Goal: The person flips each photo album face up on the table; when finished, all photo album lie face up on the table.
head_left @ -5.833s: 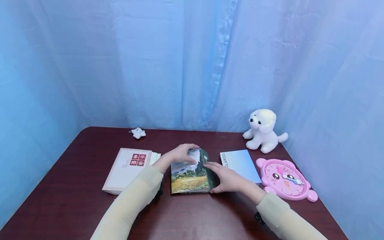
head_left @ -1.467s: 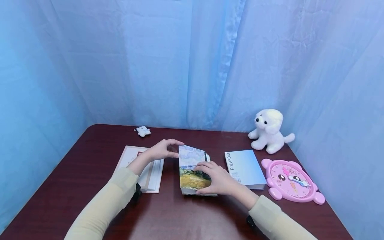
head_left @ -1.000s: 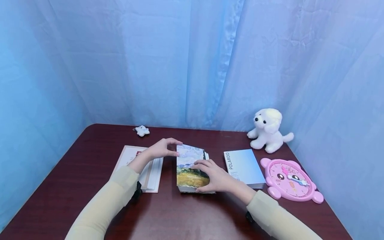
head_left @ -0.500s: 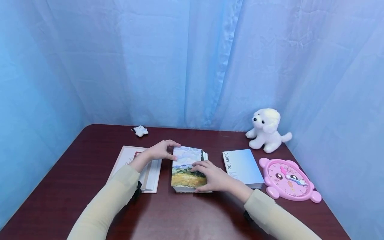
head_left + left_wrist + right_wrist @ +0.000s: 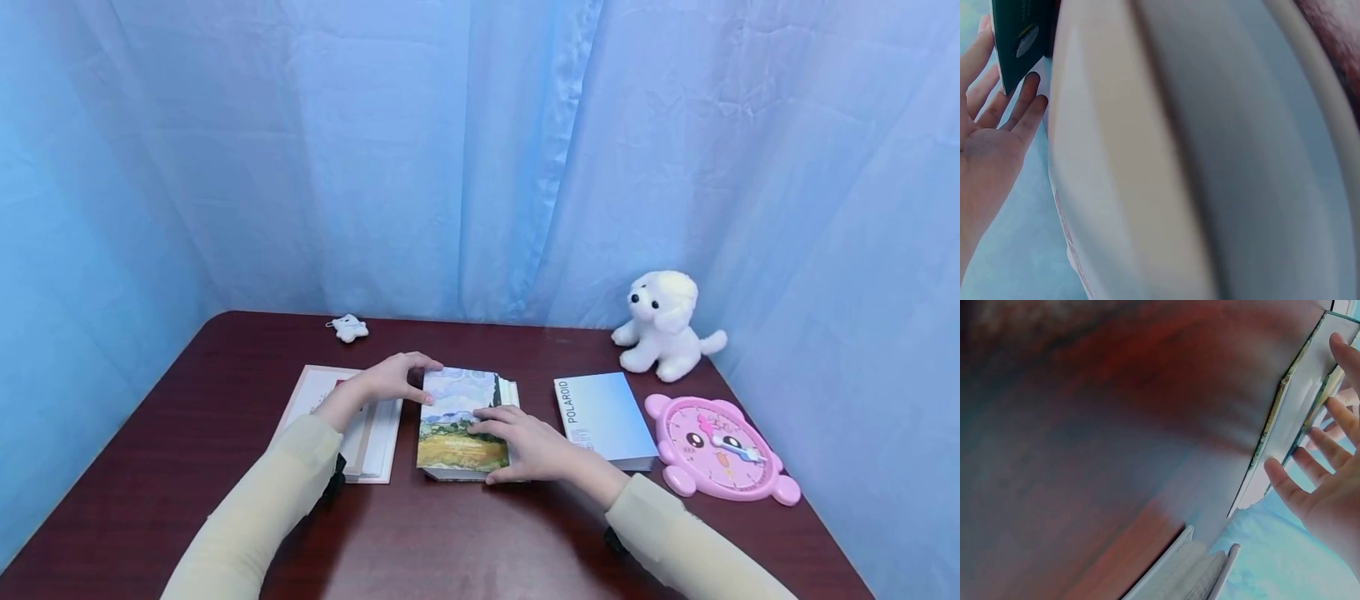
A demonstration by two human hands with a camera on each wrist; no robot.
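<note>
Now your left grip point(image 5: 392, 377) and right grip point(image 5: 534, 444) rest relaxed, uncurled, against the landscape-covered book point(image 5: 452, 421) on the worktop point(image 5: 442, 542).

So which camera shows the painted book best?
The head view: the painted book shows most of its picture there. The left wrist view shows just a green part; the right wrist view, pages and cover edges.
</note>
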